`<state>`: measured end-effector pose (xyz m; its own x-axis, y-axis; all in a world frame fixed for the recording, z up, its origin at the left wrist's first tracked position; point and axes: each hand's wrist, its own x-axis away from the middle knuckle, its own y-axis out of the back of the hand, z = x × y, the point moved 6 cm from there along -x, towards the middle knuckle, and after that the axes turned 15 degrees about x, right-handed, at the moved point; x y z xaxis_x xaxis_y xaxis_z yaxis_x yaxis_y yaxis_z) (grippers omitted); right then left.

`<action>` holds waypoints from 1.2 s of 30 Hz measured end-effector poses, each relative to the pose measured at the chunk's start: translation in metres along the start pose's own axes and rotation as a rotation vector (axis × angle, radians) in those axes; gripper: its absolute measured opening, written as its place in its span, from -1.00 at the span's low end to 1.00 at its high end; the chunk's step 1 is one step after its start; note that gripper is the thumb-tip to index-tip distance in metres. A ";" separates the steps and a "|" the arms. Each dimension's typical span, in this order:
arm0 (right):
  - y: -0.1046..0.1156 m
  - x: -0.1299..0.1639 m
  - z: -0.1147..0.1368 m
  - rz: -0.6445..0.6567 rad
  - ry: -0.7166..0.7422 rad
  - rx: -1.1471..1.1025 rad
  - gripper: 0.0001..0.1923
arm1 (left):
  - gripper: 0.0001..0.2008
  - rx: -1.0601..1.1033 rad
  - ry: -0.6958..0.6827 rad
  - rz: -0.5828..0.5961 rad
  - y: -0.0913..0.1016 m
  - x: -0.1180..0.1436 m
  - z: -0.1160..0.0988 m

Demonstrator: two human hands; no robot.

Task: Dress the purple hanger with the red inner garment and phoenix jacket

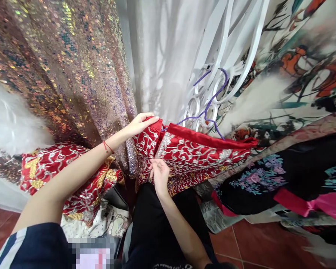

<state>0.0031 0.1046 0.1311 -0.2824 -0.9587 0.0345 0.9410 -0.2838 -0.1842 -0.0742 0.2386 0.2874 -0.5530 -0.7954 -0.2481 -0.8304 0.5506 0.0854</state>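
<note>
Red floor tiles [257, 243] lie underfoot, with clothes heaped on both sides. Nearest, the right hand [159, 175] pinches the embroidered front of a red garment [196, 155], fingers closed on the cloth. Above it, the left hand [141, 123], a red string at its wrist, grips the garment's top edge. This garment hangs on a purple hanger [210, 106] hooked on a white grille [226, 56]. Behind hang a sequin drape [67, 67] and a white curtain [162, 56].
</note>
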 end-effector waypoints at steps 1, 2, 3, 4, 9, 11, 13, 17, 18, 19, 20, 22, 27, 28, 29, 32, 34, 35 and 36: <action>-0.001 0.001 -0.005 0.018 -0.013 0.014 -0.74 | -0.65 -0.077 -0.028 0.006 0.002 -0.001 -0.002; -0.001 0.001 -0.009 0.032 -0.021 0.025 -0.73 | -0.65 -0.177 -0.057 0.012 0.003 -0.001 -0.006; -0.001 0.001 -0.012 0.042 -0.024 0.033 -0.73 | -0.66 -0.302 -0.086 0.016 0.002 0.001 -0.012; 0.000 0.000 -0.013 0.051 -0.023 0.038 -0.72 | -0.68 -0.452 -0.118 0.009 0.000 0.005 -0.020; 0.002 -0.003 -0.011 0.117 -0.028 0.047 -0.66 | -0.62 -1.191 -0.210 -0.275 -0.045 0.074 -0.074; 0.003 -0.001 -0.011 0.132 -0.035 0.039 -0.64 | -0.64 -1.319 -0.116 -0.281 -0.075 0.114 -0.071; 0.004 0.003 -0.011 0.136 -0.028 0.026 -0.63 | -0.68 -1.349 0.131 -0.229 -0.096 0.149 -0.041; 0.007 0.009 -0.012 0.117 0.007 0.055 -0.64 | -0.75 -1.126 0.636 -0.249 -0.097 0.190 0.054; 0.008 0.009 -0.013 0.111 0.013 0.064 -0.64 | -0.77 -1.056 0.656 -0.312 -0.091 0.191 0.073; 0.009 0.010 -0.015 0.107 0.015 0.068 -0.64 | -0.76 -0.996 0.608 -0.354 -0.087 0.188 0.087; 0.009 0.010 -0.016 0.106 0.017 0.067 -0.64 | -0.76 -0.959 0.551 -0.412 -0.082 0.183 0.097; 0.011 0.011 -0.017 0.111 0.023 0.060 -0.65 | -0.78 -0.924 0.438 -0.502 -0.075 0.170 0.110; 0.014 0.011 -0.014 0.091 0.040 0.050 -0.66 | -0.81 -0.804 0.340 -0.474 -0.083 0.149 0.126; 0.015 0.011 -0.013 0.077 0.044 0.049 -0.66 | -0.78 -0.788 0.341 -0.473 -0.087 0.148 0.128; 0.015 0.012 -0.011 0.060 0.048 0.050 -0.66 | -0.76 -0.782 0.344 -0.481 -0.090 0.148 0.129; 0.015 0.016 0.000 -0.006 0.065 0.051 -0.67 | -0.72 -0.785 0.386 -0.497 -0.101 0.151 0.128; 0.014 0.019 0.011 -0.045 0.087 0.040 -0.69 | -0.66 -0.792 0.444 -0.484 -0.107 0.153 0.126; 0.013 0.020 0.018 -0.059 0.101 0.033 -0.69 | -0.64 -0.800 0.478 -0.475 -0.110 0.154 0.125; 0.012 0.021 0.025 -0.067 0.114 0.026 -0.70 | -0.62 -0.807 0.510 -0.466 -0.112 0.154 0.124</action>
<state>0.0135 0.0805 0.1542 -0.3624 -0.9297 -0.0661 0.9235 -0.3487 -0.1597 -0.0583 0.0857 0.1202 0.0237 -0.9997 -0.0034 -0.6638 -0.0182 0.7477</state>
